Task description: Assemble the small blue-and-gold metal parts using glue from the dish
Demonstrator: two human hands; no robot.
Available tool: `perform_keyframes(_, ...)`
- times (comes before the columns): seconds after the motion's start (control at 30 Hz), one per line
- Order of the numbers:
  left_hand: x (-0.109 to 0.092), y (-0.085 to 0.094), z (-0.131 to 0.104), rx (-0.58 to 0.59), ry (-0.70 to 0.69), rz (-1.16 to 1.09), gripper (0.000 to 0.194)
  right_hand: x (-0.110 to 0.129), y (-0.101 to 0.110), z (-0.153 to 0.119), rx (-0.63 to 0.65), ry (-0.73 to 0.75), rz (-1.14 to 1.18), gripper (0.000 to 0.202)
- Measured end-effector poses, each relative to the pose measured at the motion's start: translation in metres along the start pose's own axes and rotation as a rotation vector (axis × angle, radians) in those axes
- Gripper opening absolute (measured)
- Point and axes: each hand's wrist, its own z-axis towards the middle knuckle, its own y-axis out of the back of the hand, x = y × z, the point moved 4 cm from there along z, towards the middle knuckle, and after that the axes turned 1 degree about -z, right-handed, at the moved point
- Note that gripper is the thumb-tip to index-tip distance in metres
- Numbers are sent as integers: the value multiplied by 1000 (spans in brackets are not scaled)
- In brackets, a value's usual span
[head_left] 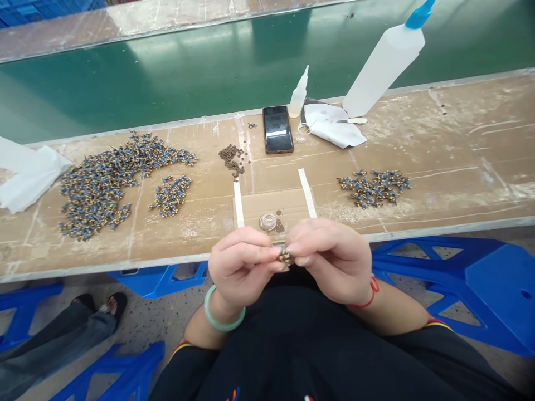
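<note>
Left hand [238, 264] and right hand [338, 259] both on 1 small part [285, 256], lower center of frame, by the counter's [443, 167] near edge. Fingers [265, 254] of each hand clamped on it, 1 set per side. Clear disc [267, 222] just above the hands in frame. Brown pellets [229, 153] upper center, phone [278, 131] right of them. Big pile [112, 178] of blue-and-tan parts at left, small pile [170, 196] just beside it, right pile [376, 188] at right of frame.
</note>
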Motion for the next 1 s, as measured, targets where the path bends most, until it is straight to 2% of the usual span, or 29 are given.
perform_keyframes(0.2,4,1,0,-15,-13,-4,10,-1,-2,-3,-76,57,-57,14)
perform_keyframes(0.27,7,0,-2,-14,17,-10,17,-2,-3,-5,-128,90,-91,17)
perform_keyframes(0.43,11,-11,-7,3,140,-84,50,-2,-3,-10,-300,186,-165,30)
perform_keyframes(0.57,7,-19,-10,93,161,-73,52,-2,-2,-12,-375,234,-219,32)
perform_keyframes(0.8,4,-27,-9,172,127,-43,53,-1,2,-15,-417,210,-268,31)
perform_keyframes(1.0,7,-30,-13,154,163,-90,53,1,3,-15,-381,238,-312,32)
